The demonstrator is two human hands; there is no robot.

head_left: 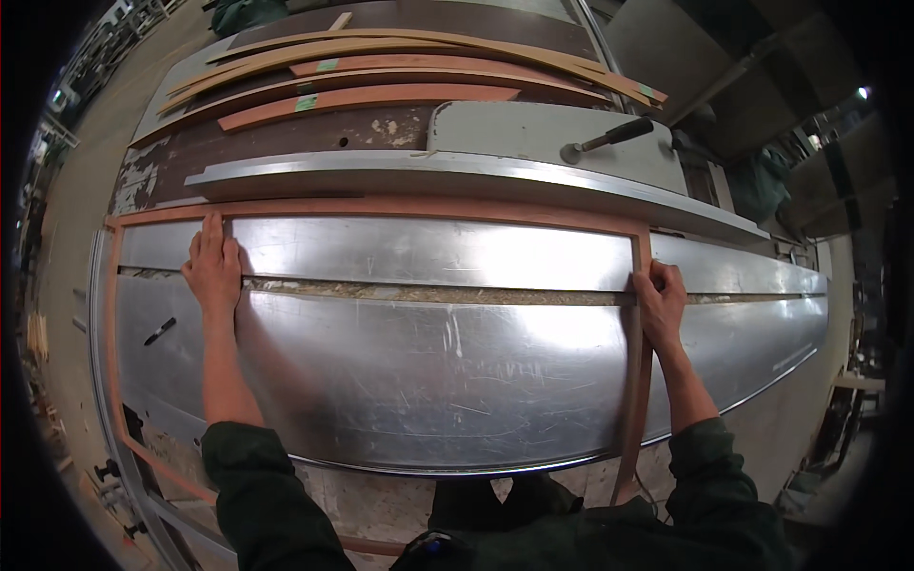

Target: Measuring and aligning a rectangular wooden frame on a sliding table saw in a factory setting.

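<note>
Left hand (211, 268) puts its bent fingers on the reddish wooden frame (428, 206), at the far rail; I cannot tell if it grips. Right hand (661, 299) is closed around the right rail. The frame lies across the metal table (428, 381), just beside the long metal fence (476, 171) at far side. One black pen (160, 331) lies at left.

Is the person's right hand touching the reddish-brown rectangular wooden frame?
Touching. The head view shows the right hand closed on the right side bar of the wooden frame, with no gap visible.
</note>
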